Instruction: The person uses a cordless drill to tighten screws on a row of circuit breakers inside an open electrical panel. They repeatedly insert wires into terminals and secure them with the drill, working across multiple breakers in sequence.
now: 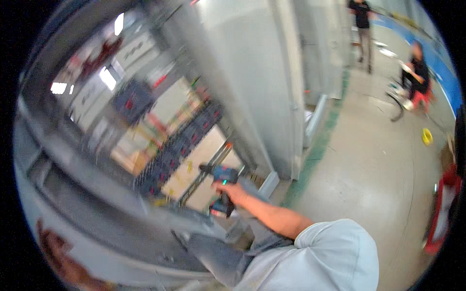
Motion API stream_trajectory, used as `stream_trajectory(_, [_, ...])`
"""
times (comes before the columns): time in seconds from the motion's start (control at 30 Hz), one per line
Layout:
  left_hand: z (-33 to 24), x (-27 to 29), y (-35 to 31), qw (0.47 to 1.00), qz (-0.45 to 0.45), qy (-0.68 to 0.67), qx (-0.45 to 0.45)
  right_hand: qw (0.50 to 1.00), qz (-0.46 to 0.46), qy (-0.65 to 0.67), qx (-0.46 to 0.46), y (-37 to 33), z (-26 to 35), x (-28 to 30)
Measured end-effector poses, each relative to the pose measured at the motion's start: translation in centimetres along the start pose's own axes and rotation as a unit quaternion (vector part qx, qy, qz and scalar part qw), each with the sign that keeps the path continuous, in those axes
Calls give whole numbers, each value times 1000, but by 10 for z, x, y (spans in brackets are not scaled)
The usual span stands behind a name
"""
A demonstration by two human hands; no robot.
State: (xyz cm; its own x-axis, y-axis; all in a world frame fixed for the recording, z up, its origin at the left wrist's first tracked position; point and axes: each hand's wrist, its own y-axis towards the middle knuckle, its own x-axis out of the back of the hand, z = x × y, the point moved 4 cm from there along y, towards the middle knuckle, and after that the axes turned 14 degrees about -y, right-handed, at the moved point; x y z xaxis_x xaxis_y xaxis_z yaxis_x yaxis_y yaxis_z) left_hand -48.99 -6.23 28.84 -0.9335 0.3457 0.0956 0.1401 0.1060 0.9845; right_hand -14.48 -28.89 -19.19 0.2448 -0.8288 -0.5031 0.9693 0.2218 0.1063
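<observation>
My right hand [234,193] is wrapped round the handle of a blue and black cordless drill [226,173]. Its chuck points left, toward the inside of a grey metal electrical cabinet [82,160]. Behind the drill lie a pale panel [206,148] and a slanted metal rail [196,183]. A row of dark breakers [182,145] runs diagonally above them. At the lower left, my left hand [60,254] is raised beside the cabinet's outer frame with fingers apart and nothing seen in it. Motion blurs it, and I cannot tell whether it touches the frame.
More tall grey cabinets [242,72] stand to the right of the opening. Beyond a green floor strip, one person [362,29] stands and another person [416,72] sits on a red stool [421,102]. A yellow roll [427,137] and a red object [441,213] are at the right.
</observation>
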Motion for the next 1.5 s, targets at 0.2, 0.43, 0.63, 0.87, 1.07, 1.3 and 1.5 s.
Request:
stream_trajectory(0.2, [28, -212, -108, 925, 234, -229, 192, 1000, -7, -3, -8, -12, 21, 23])
stream_trajectory(0.43, [234, -338, -149, 884, 221, -214, 353, 1000, 15, 15, -8, -9, 22, 6])
stream_trajectory(0.63, [317, -394, -149, 921, 284, -135, 229, 999, 21, 17, -34, -6, 14, 7])
stream_trajectory(0.87, [311, -432, -150, 884, 440, -75, 136, 998, 17, 44, -49, -1, 17, 20])
stream_trajectory(1.07, [329, -443, -136, 823, 495, -210, 185, 998, 25, 44, -45, 5, 18, 19])
stream_trajectory(1.3, [321, -456, -110, 782, 608, -84, 111, 998, 19, 18, -50, 2, 16, 25])
stream_trajectory(1.5, [326, -454, -94, 781, 623, 21, -42, 998, 28, 25, -54, 3, 17, 15])
